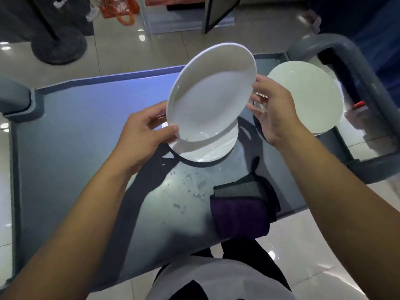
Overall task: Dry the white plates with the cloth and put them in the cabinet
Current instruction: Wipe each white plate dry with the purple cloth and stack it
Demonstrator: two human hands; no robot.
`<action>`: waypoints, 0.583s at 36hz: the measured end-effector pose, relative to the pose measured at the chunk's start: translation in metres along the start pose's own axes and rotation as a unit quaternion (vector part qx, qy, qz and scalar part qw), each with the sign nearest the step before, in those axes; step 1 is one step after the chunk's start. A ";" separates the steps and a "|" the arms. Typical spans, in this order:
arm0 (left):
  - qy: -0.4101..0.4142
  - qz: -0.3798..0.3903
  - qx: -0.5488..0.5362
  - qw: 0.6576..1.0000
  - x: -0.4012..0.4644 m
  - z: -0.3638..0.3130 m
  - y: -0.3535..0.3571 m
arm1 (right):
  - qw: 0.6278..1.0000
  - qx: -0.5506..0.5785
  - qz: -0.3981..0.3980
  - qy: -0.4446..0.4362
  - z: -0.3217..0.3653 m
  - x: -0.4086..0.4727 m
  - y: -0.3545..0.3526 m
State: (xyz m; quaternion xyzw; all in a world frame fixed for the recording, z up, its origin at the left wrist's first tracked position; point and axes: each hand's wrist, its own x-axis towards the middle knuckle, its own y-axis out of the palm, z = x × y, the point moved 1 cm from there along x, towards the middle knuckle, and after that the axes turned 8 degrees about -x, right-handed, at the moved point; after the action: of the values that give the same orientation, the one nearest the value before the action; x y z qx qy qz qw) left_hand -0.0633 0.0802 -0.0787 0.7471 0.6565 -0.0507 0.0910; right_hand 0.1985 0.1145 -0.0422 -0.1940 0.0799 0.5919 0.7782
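The left hand (149, 131) pinched the lower rim of a tilted white plate (211, 92), which was raised just above a second plate (207, 148) lying on the table (75, 126); the right hand (272, 111) hovered released beside the raised plate's far rim. Water pooled in that plate, the folded cloth (242, 211) lay untouched nearer the person than the second plate, and a third plate (303, 94) sat beyond the right hand. Drying seemingly had not begun, and no cabinet could be identified.

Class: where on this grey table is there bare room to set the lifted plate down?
Bare: the left half of the grey table, beyond the left hand. Crowded: the right, with the flat white plate, the plate beneath the lifted white plate, droplets and the folded purple-grey cloth.
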 end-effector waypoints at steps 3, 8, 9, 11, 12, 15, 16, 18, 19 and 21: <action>-0.052 0.004 -0.097 0.994 -0.015 0.001 0.010 | 1.000 -0.012 0.005 -0.006 0.006 0.000 0.004; -0.110 -0.034 -0.195 0.974 -0.041 0.015 0.023 | 0.995 -0.083 0.057 0.017 0.020 -0.004 0.014; -0.124 -0.035 -0.218 0.967 -0.046 0.017 0.026 | 0.993 -0.088 0.068 0.027 0.021 -0.005 0.016; -0.153 -0.039 -0.250 0.955 -0.057 0.019 0.031 | 0.992 -0.072 0.087 0.052 0.023 -0.008 0.021; -0.166 -0.045 -0.261 0.950 -0.062 0.021 0.033 | 0.992 -0.064 0.092 0.062 0.023 -0.011 0.024; -0.195 -0.063 -0.286 0.936 -0.074 0.027 0.036 | 0.989 -0.052 0.118 0.070 0.019 -0.017 0.026; -0.199 -0.069 -0.297 0.931 -0.078 0.029 0.036 | 0.990 -0.052 0.115 0.069 0.018 -0.018 0.027; -0.204 -0.085 -0.331 0.917 -0.085 0.033 0.037 | 0.992 -0.063 0.095 0.061 0.016 -0.021 0.026; -0.209 -0.093 -0.353 0.907 -0.087 0.035 0.036 | 0.993 -0.063 0.082 0.057 0.012 -0.024 0.023; -0.217 -0.100 -0.395 0.887 -0.092 0.039 0.034 | 0.995 -0.037 0.058 0.066 -0.001 -0.035 0.012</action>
State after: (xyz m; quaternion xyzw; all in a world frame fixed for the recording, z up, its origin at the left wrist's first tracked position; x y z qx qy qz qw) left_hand -0.0402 -0.0215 -0.0965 0.5497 0.6575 0.0433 0.5134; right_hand 0.1767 0.0852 -0.0334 -0.2561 0.1202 0.6244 0.7281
